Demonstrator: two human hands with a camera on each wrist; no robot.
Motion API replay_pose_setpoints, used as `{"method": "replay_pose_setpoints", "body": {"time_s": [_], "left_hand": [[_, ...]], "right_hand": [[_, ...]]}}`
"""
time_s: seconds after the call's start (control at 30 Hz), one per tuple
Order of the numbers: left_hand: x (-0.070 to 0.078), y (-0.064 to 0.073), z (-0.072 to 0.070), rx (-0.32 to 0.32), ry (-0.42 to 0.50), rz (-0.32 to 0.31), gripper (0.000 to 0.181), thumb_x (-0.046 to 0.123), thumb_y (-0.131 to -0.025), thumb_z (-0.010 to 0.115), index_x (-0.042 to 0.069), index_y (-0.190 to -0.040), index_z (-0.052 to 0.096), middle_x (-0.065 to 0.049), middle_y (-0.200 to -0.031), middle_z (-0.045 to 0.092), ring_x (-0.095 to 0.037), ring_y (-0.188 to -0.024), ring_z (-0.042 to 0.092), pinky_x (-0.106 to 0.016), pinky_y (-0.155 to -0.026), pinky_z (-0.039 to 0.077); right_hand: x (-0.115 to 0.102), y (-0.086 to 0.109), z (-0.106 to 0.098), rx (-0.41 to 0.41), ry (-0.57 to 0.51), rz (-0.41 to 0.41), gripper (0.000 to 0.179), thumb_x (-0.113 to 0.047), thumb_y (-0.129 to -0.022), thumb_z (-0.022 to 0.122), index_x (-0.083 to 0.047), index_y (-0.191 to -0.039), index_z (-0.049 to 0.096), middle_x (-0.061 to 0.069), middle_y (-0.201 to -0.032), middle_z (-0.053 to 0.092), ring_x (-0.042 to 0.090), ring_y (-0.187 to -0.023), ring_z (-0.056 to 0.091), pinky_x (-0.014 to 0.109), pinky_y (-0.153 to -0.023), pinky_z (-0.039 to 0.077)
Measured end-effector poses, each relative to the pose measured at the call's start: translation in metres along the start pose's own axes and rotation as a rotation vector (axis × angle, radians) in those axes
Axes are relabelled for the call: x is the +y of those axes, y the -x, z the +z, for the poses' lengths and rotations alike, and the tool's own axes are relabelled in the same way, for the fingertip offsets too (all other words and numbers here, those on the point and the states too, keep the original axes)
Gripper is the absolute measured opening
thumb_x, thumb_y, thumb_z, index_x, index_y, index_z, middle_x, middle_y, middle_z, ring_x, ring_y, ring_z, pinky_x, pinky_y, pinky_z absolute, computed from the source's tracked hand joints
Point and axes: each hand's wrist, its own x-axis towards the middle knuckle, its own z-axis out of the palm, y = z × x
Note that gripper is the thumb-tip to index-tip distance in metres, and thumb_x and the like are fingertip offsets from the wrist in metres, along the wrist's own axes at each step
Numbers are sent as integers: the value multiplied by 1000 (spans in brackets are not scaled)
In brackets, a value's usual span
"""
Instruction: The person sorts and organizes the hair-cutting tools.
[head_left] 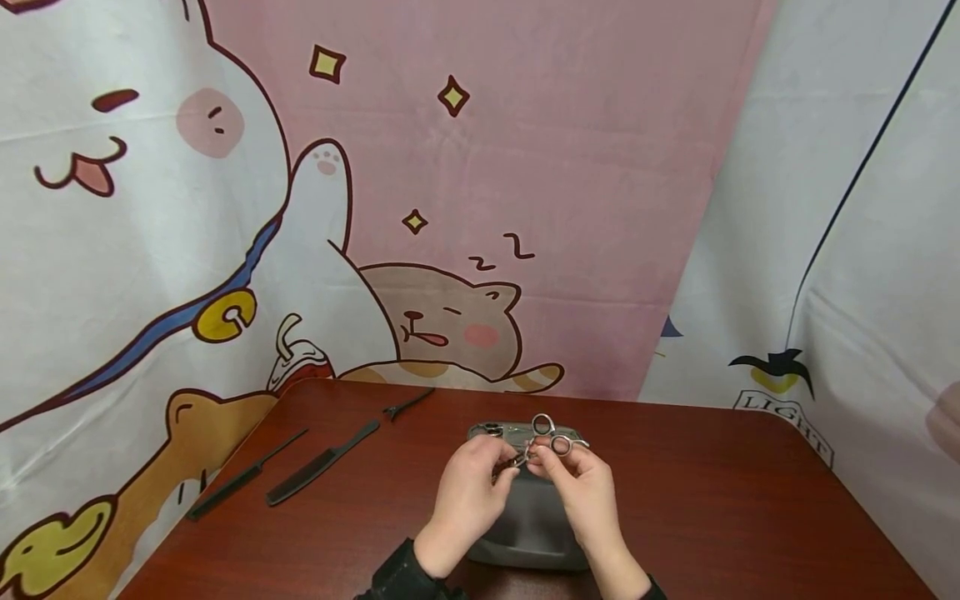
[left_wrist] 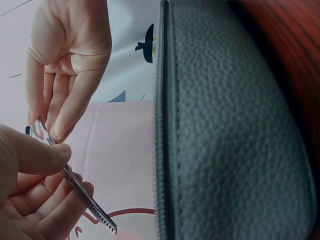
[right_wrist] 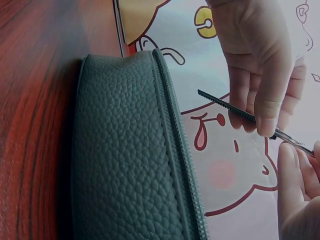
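Note:
Thinning scissors with a toothed blade (left_wrist: pixel 90 202) are held up between both hands, above a dark grey zipped case (head_left: pixel 525 529). My left hand (head_left: pixel 472 483) pinches them along the blades, thumb on one side and fingers on the other. My right hand (head_left: pixel 588 496) pinches them near the finger rings, which stick up past the fingertips in the head view. In the right wrist view, the blade tip pokes out beyond the left fingers. The case has a pebbled surface and a zip along its edge; the hands hide part of its top.
On the left of the brown table (head_left: pixel 712 500) lie a thin-tailed comb (head_left: pixel 228 492), a wider black comb (head_left: pixel 307 477) and a small dark hair clip (head_left: pixel 405 405). Another metal item (head_left: pixel 491 429) shows at the case's far edge. A printed cloth (head_left: pixel 600 167) hangs behind.

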Motion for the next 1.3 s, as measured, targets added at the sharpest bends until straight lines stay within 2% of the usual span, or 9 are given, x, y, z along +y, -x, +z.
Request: {"method": "replay_pose_setpoints", "body": {"time_s": [0.13,0.47,0.57,0.77,0.87,1.0,1.17,1.3], "left_hand": [[1,0,1,8,-5,0,24,6,-74,87,13,-87,68,4,-82,62,-8,-72,58,-23,-64,47],[3,2,5,10,56,-22,24,6,-74,87,14,-86,68,4,-83,62,-5,-72,58,-19,-63,48],[4,2,4,-17,61,-25,23,9,-75,86,13,-89,68,3,-85,62,-7,-75,59,-21,-65,49],[2,1,-6,-100,66,-52,31,17,-80,84,10,-106,68,0,-96,65,-15,-88,64,-29,-74,53],[1,-1,-11,-95,79,-52,36,19,-81,84,11,-111,67,0,-100,65,-15,-91,64,-32,-77,53],[-1,-5,-17,-40,110,-12,40,18,-79,85,12,-115,67,1,-103,65,-13,-94,63,-33,-78,53],[-1,-8,-25,29,149,66,48,16,-78,86,12,-121,66,-1,-113,66,-14,-104,62,-34,-84,53],[1,-9,-31,32,175,106,59,16,-77,87,13,-131,62,-1,-127,64,-15,-117,58,-34,-94,50]], "right_hand": [[-1,0,0,5,-37,2,19,6,-91,66,22,-101,65,23,-97,70,15,-78,72,34,-70,57],[1,-2,-3,27,-58,47,18,7,-90,66,21,-101,65,14,-92,72,17,-76,72,36,-70,57],[0,-2,-5,34,-43,52,17,7,-90,66,20,-101,66,12,-93,72,17,-77,72,36,-71,57],[-3,-4,-12,29,89,12,17,1,-92,66,16,-100,68,14,-98,71,15,-83,72,34,-72,58],[-5,-4,-16,28,158,-34,15,0,-92,67,12,-100,70,18,-100,69,14,-82,71,34,-71,58],[-6,-5,-21,24,263,-142,11,1,-89,69,4,-99,72,16,-97,71,10,-77,70,32,-69,58],[-5,-6,-24,-21,400,-363,15,6,-83,73,-1,-97,74,8,-94,73,8,-78,69,21,-66,55],[-4,-8,-25,-64,495,-523,24,9,-76,77,-5,-95,75,4,-92,73,9,-80,68,16,-66,53]]}}
